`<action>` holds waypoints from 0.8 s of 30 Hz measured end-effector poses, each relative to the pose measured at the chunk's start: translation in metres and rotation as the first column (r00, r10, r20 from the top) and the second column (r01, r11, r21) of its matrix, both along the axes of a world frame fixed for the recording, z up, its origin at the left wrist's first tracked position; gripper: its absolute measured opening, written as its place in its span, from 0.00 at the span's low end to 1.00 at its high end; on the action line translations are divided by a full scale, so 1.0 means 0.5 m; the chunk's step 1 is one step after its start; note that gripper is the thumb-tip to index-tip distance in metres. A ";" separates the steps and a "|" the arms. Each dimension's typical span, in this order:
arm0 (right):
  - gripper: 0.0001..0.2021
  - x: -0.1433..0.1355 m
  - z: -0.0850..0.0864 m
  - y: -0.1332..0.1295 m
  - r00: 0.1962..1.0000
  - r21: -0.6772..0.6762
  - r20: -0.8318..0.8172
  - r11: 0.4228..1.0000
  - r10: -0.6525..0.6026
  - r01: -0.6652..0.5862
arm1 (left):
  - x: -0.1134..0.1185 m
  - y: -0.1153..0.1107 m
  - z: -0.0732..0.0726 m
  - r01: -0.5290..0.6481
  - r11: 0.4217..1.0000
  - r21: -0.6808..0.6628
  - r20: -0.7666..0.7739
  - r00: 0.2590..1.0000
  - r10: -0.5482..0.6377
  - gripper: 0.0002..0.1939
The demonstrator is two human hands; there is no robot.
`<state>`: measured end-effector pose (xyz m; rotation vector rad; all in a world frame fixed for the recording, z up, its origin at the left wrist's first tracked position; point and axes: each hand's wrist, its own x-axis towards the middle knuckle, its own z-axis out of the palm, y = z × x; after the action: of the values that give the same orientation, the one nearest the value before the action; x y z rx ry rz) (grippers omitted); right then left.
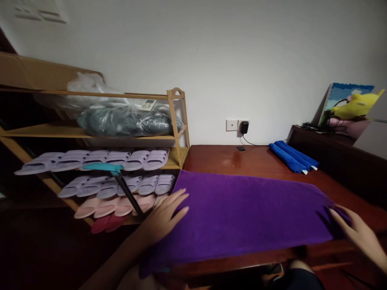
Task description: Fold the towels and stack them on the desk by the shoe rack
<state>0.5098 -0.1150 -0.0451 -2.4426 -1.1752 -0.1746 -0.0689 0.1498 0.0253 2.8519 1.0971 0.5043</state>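
A purple towel [248,209] is spread over the front of a reddish-brown wooden tabletop [223,157]. Its lower left corner droops past the table's edge. My left hand [165,213] rests at the towel's left side, with fingers stretched out and apart. At the opposite end, my right hand [353,225] has the towel's right edge between thumb and fingers; part of that grip is blurred and dark. Farther back on the table lie rolled blue cloths [293,157] with small white tags.
Left of the table stands a wooden rack [178,129] with several lilac slippers [133,159], pink slippers [105,207] and plastic-wrapped bundles [127,119]. A teal-topped pole [130,193] leans before it. A black plug adapter [244,127] is on the wall. A yellow plush toy [355,105] sits at right.
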 end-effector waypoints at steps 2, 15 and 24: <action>0.40 -0.005 -0.005 0.070 1.000 -0.036 -0.027 0.999 0.009 -0.010 | 0.032 0.043 -0.010 -0.036 0.999 0.009 0.009 0.999 0.036 0.26; 0.37 0.109 -0.005 0.324 0.999 -0.363 0.047 0.932 0.012 0.005 | 0.078 0.163 -0.069 -0.186 0.978 -0.093 -0.089 0.980 0.178 0.33; 0.39 0.145 0.002 0.379 0.998 -0.363 0.060 0.930 -0.031 0.051 | 0.111 0.171 -0.049 -0.251 0.961 -0.115 -0.148 0.961 0.234 0.33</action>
<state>0.5824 0.0747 -0.0443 -2.8015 -1.2758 -0.0345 -0.0134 0.2353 0.0009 2.6834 1.4565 0.2416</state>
